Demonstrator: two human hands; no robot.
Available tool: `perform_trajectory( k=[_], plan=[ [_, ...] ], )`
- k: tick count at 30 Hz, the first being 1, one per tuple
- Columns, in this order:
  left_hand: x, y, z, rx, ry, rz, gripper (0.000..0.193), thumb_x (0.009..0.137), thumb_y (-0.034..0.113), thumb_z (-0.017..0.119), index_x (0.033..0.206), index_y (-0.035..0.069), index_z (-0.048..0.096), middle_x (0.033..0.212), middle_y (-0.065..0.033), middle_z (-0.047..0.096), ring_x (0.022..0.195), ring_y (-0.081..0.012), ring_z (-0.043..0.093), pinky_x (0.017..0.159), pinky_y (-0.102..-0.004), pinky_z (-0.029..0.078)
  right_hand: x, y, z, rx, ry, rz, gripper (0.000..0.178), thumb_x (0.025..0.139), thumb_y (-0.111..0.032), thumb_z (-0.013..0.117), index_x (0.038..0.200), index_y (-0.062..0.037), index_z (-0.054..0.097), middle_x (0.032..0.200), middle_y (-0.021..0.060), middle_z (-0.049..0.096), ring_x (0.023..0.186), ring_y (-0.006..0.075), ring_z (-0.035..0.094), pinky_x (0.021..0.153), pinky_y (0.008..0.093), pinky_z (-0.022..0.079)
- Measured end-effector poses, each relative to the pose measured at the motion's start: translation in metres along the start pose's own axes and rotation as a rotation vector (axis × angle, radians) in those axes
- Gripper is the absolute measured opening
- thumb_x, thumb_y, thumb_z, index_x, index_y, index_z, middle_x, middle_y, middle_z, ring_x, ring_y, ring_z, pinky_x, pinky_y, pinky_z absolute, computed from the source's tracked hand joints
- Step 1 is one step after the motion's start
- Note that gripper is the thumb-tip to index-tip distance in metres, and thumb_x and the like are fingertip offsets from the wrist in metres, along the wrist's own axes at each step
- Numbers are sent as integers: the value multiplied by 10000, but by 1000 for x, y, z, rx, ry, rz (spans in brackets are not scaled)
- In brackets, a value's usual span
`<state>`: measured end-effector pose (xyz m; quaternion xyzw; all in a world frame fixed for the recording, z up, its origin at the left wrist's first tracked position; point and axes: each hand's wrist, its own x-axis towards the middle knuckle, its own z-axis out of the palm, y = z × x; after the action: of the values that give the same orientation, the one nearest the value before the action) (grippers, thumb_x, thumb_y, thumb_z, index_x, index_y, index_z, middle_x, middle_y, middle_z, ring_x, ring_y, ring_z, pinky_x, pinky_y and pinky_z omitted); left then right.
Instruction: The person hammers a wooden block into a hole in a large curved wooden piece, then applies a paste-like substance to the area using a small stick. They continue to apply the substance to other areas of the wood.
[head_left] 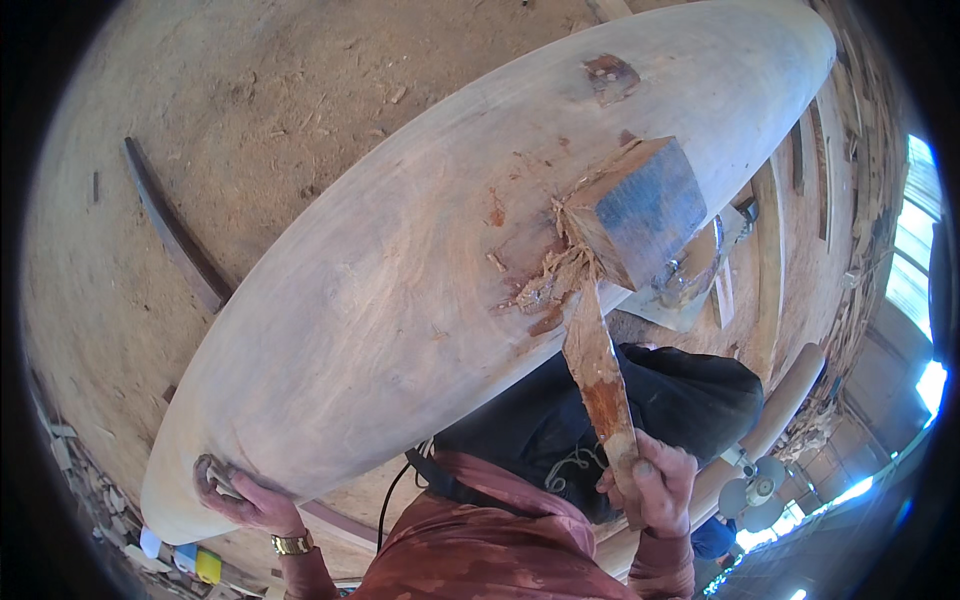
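Note:
A long, pale, smoothly rounded wooden piece (pixel 370 290) slants across the view, pointed toward both ends. On its upper side sits a squared wooden block (pixel 652 205) with a blue-grey face. Brown, sticky-looking paste (pixel 552 280) is smeared along the block's base. My right hand (pixel 655 485) is closed around a flat wooden stick (pixel 600 380), stained brown along its length. The stick's narrow tip meets the paste at the block's lower corner. At the lower left end of the wooden piece, my left hand (pixel 258 503) rests with curled fingers; what they hold is unclear.
A curved dark strip (pixel 175 228) lies on the dusty ground at left. Behind the block is a sheet smeared with brown paste (pixel 685 280). Boards (pixel 770 270) lie at right, near a standing fan (pixel 755 490). A yellow object (pixel 208 568) is at lower left.

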<state>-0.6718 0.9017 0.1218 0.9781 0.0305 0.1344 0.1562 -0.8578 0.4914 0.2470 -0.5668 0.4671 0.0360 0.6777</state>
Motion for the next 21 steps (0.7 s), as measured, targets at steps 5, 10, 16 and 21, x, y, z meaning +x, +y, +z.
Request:
perform_trajectory(
  k=[5, 10, 16, 21],
  plan=[
    [1, 3, 1, -50, -16, -34, 431, 941, 149, 511, 1326, -38, 563, 1333, -171, 598, 1229, -327, 535, 1068, -458, 378, -14, -22, 13, -830, 84, -346, 471, 861, 1, 669, 1332, 18, 670, 845, 181, 729, 635, 271, 697, 641, 339, 579],
    [2, 4, -1, -75, -30, -27, 380, 996, 140, 539, 1331, -39, 561, 1342, -176, 590, 1264, -335, 535, 1106, -474, 380, 0, -24, 39, -977, 235, -330, 503, 841, 19, 676, 1344, 21, 661, 864, 148, 708, 681, 259, 696, 646, 345, 568],
    [3, 7, 1, -79, -22, -7, 360, 993, 120, 535, 1314, -41, 561, 1328, -174, 593, 1262, -331, 536, 1100, -466, 388, 4, -42, 62, -1170, 152, -366, 576, 827, -1, 699, 1394, 41, 608, 882, 131, 684, 647, 270, 667, 603, 363, 541],
    [2, 9, 4, -137, 1, -63, 432, 935, 117, 513, 1331, -50, 554, 1325, -183, 586, 1227, -327, 532, 1060, -462, 386, 3, -66, 57, -1276, 5, -339, 594, 830, 8, 662, 1413, 73, 568, 809, 129, 645, 600, 290, 637, 565, 392, 508]
  ],
)
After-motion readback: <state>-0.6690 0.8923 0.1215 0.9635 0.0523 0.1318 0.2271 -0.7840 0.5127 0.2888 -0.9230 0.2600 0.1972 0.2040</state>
